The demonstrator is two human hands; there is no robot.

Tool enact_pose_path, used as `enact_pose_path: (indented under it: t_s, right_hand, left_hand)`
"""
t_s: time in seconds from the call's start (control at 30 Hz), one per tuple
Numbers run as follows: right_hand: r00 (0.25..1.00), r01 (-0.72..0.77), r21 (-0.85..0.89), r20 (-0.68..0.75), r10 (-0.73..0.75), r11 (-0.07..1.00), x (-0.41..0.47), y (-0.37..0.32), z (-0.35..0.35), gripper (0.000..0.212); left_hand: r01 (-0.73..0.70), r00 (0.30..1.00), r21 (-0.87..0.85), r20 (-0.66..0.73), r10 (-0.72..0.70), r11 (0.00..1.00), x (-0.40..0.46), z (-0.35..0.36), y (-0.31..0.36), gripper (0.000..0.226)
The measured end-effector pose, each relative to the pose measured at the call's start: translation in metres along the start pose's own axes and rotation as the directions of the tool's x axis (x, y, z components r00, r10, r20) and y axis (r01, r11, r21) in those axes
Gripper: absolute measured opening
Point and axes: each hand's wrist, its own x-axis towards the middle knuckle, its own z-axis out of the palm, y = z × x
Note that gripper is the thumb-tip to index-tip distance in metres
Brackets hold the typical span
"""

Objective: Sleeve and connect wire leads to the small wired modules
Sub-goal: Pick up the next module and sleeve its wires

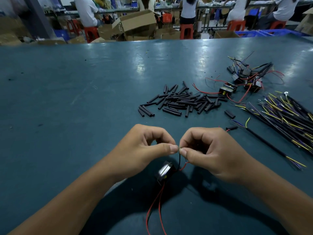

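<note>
We have both hands up over the dark green bench mat, fingertips meeting. Our left hand pinches thumb against forefinger, the other fingers curled in, and our right hand does the same; between the two pinches sits the bare tip of a thin dark wire lead. That lead drops straight down to the small black wired module with a pale shiny top, which hangs just below and between our hands, with red and dark leads trailing toward us.

We judge this to be the joining step: two wire ends being twisted together at the pinch. Whether a second lead is truly in there we cannot tell, since our thumbs cover it.

Beyond our hands lies the heap of short black sleeving tubes; to the right, a bundle of black cables with yellow and purple cores, and farther back a cluster of more black modules with red wires.

Next we likely need a tight, even twist, then a tube slid over the joint.
</note>
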Motion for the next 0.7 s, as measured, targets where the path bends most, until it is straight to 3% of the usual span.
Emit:
enact_pose_path:
  t_s: [0.07, 0.13, 0.23, 0.33, 0.43, 0.53, 0.6, 0.7]
  right_hand:
    - [1.000, 0.000, -0.006, -0.003, 0.000, 1.000, -0.0004, 0.0002, 0.0023, 0.010]
    - [1.000, -0.014, 0.004, -0.019, 0.014, 1.000, 0.0005, 0.0010, 0.0016, 0.009]
    - [0.998, -0.049, 0.033, -0.032, 0.050, 0.998, 0.0022, 0.0021, -0.0018, 0.009]
    - [0.997, -0.077, 0.075, -0.012, 0.078, 0.994, 0.0028, 0.0029, -0.0024, 0.011]
    - [0.997, -0.083, 0.127, 0.009, 0.083, 0.988, 0.0028, 0.0029, -0.0020, 0.010]
    - [0.996, -0.088, 0.154, 0.021, 0.086, 0.984, 0.0024, 0.0040, -0.0021, 0.011]
    - [0.997, -0.081, 0.150, 0.021, 0.079, 0.985, 0.0022, 0.0048, -0.0026, 0.011]
    - [0.999, -0.050, 0.105, 0.011, 0.049, 0.993, 0.0009, 0.0055, -0.0033, 0.011]
  left_hand:
    - [0.190, 0.982, -0.186, 0.040, -0.186, 0.964, 0.0006, 0.0027, -0.0018, 0.013]
    - [0.204, 0.979, -0.200, 0.039, -0.201, 0.958, 0.0000, 0.0037, -0.0035, 0.011]
    - [-0.031, 0.999, 0.148, -0.034, 0.037, 0.988, -0.0006, -0.0023, -0.0065, 0.008]
    - [-0.261, 0.952, 0.469, -0.022, 0.306, 0.844, 0.0001, -0.0027, -0.0095, 0.015]
    - [-0.341, 0.895, 0.610, -0.021, 0.445, 0.715, 0.0011, 0.0009, -0.0096, 0.012]
    - [-0.374, 0.869, 0.669, 0.010, 0.494, 0.643, 0.0009, 0.0031, -0.0076, 0.016]
    - [-0.372, 0.882, 0.657, 0.030, 0.470, 0.656, -0.0010, 0.0031, -0.0053, 0.016]
    - [-0.228, 0.969, 0.388, 0.005, 0.245, 0.893, -0.0028, 0.0037, -0.0009, 0.012]
